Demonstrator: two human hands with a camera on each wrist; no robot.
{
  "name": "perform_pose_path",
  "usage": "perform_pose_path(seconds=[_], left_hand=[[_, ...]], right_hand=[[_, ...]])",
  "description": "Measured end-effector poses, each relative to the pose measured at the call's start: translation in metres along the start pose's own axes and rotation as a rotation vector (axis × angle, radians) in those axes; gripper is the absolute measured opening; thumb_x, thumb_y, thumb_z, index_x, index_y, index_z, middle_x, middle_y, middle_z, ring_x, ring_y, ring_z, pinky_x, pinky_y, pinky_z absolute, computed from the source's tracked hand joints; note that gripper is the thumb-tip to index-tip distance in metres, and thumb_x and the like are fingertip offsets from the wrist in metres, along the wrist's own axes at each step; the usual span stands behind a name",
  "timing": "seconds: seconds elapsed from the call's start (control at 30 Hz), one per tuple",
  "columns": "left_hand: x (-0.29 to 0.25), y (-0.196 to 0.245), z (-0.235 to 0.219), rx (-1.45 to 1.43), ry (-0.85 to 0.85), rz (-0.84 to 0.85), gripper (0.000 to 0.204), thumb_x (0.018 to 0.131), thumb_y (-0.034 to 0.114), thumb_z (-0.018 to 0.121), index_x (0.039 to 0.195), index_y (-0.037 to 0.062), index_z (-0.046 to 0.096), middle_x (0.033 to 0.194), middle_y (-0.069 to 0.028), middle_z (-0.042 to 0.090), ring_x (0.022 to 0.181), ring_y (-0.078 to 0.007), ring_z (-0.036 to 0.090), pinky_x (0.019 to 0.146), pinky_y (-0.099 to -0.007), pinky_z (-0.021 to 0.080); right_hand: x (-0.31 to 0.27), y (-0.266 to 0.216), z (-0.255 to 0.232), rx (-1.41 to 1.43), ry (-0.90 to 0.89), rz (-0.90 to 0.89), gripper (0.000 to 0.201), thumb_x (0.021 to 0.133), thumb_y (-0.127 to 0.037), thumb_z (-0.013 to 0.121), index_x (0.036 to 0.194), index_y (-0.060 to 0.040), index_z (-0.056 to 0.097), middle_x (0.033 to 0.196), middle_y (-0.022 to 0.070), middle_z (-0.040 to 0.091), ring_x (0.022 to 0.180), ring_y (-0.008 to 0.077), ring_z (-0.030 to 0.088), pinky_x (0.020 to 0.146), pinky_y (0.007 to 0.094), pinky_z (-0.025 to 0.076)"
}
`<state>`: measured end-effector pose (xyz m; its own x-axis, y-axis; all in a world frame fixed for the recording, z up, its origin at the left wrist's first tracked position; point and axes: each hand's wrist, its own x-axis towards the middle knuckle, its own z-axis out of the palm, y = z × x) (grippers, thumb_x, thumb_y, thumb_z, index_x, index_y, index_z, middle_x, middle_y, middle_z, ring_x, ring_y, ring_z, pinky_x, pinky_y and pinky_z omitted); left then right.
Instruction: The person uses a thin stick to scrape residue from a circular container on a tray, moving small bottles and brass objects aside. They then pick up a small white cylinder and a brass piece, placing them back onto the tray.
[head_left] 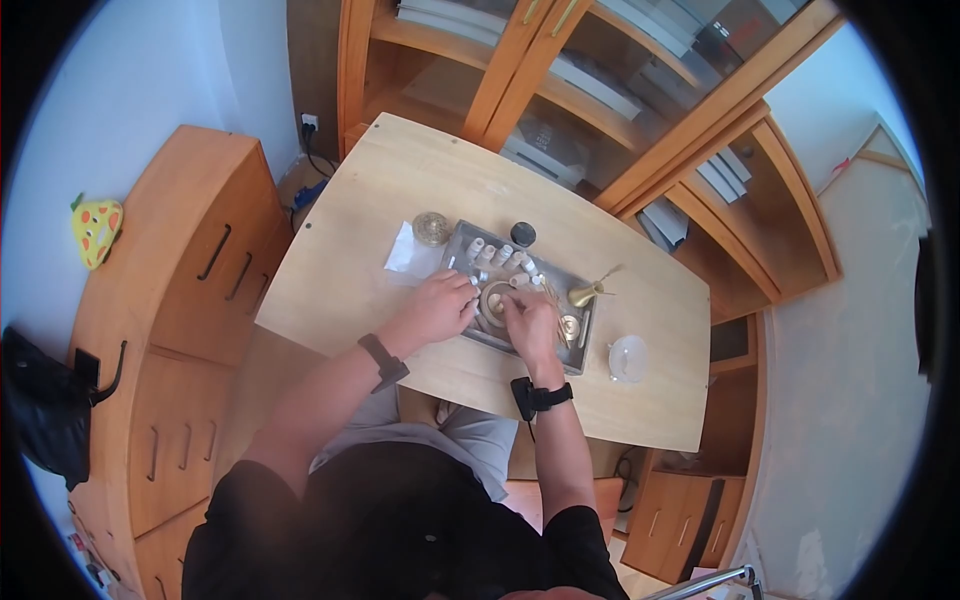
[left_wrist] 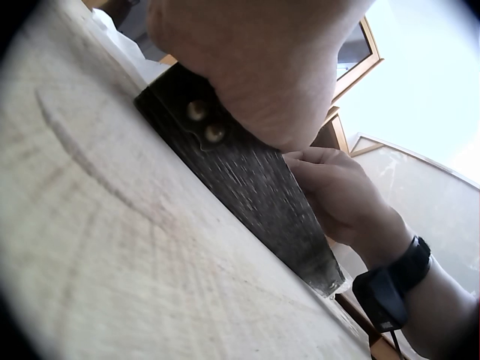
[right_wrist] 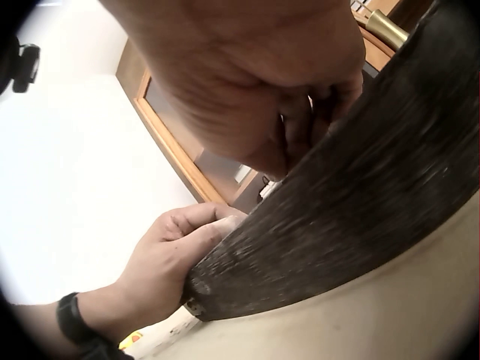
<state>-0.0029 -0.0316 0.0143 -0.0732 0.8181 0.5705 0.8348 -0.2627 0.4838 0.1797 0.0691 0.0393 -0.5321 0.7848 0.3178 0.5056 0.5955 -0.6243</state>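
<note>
A dark rectangular tray (head_left: 583, 352) stands on the table, holding several small pale-labelled bottles (head_left: 489, 254) and a round bowl (head_left: 484, 310). My right hand (head_left: 532, 322) reaches over the near side of the tray, its bent fingers pointing down into the bowl. Beside the bowl, my left hand (head_left: 440, 306) is over the tray's left part with curled fingers. In the right wrist view the tray wall (right_wrist: 337, 202) hides the right fingertips; I cannot tell what either hand holds. Brass studs (left_wrist: 215, 133) mark the tray's side in the left wrist view.
A small brass vase (head_left: 583, 296) with thin tools stands by the tray's right end. Farther right is a clear cup (head_left: 628, 358). A patterned brass round piece (head_left: 431, 229), white paper (head_left: 412, 252) and a dark round lid or jar (head_left: 522, 234) lie around the tray.
</note>
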Motion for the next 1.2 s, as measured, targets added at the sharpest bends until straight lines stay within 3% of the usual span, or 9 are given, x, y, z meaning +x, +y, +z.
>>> perform_pose_path(seconds=[0.27,1.03,1.2], left_hand=[[0.000,0.000,0.000,0.010,0.006,0.008,0.011,0.082,0.010,0.069,0.088,0.0012,0.071,0.088,-0.0127,0.067,0.089,-0.0314,0.065,0.083,-0.0421,0.054],[-0.001,-0.001,0.002,0.019,-0.018,-0.006,0.013,0.081,0.012,0.070,0.091,0.0020,0.071,0.092,-0.0131,0.067,0.091,-0.0317,0.065,0.084,-0.0421,0.054],[0.000,0.000,0.001,0.015,-0.018,-0.005,0.014,0.081,0.010,0.070,0.092,0.0019,0.071,0.091,-0.0130,0.067,0.092,-0.0319,0.065,0.083,-0.0421,0.054]], right_hand=[[0.007,0.008,0.004,-0.098,0.110,-0.152,0.009,0.085,-0.010,0.074,0.090,-0.0030,0.077,0.089,0.0168,0.075,0.089,0.0379,0.068,0.083,0.0452,0.054],[-0.008,0.010,-0.015,-0.060,0.028,0.108,0.015,0.085,-0.016,0.077,0.090,-0.0020,0.078,0.084,0.0201,0.073,0.087,0.0393,0.068,0.083,0.0477,0.054],[-0.011,0.002,-0.011,-0.059,0.034,0.035,0.016,0.085,-0.018,0.077,0.088,-0.0019,0.078,0.082,0.0190,0.074,0.084,0.0385,0.068,0.081,0.0452,0.055]])
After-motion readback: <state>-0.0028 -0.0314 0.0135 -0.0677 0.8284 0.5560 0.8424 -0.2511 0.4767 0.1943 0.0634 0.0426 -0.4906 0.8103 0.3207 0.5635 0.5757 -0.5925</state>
